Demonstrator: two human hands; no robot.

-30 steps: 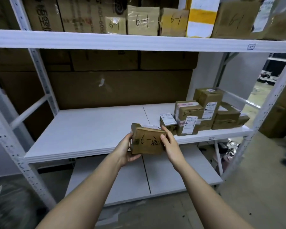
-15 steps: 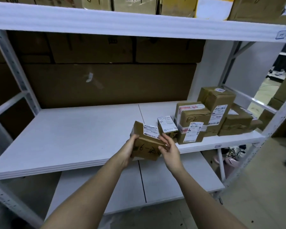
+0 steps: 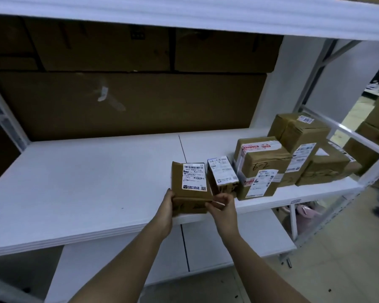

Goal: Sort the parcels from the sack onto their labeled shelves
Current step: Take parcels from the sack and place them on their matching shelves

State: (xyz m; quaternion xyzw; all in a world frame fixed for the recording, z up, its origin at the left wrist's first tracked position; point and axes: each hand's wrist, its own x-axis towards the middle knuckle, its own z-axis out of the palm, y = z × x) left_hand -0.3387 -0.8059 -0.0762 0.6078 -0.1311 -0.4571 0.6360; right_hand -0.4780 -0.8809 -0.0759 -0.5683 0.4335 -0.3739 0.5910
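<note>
Parcel (image 3: 189,189) sits at the near edge of the middle shelf (image 3: 85,182), just left of a small box (image 3: 222,173) and the stack (image 3: 293,154) at the right end, so this one looks placed or nearly so. Left hand (image 3: 165,209) holds its left side; right hand (image 3: 223,206) has curled fingers at its near right corner, real grip or only touching, cannot tell. Several parcels already shelved, one marked 6-2; sack not in view, so what's left can't be judged.

Dim indoor light, soft overall blur, wide-angle bending at edges
</note>
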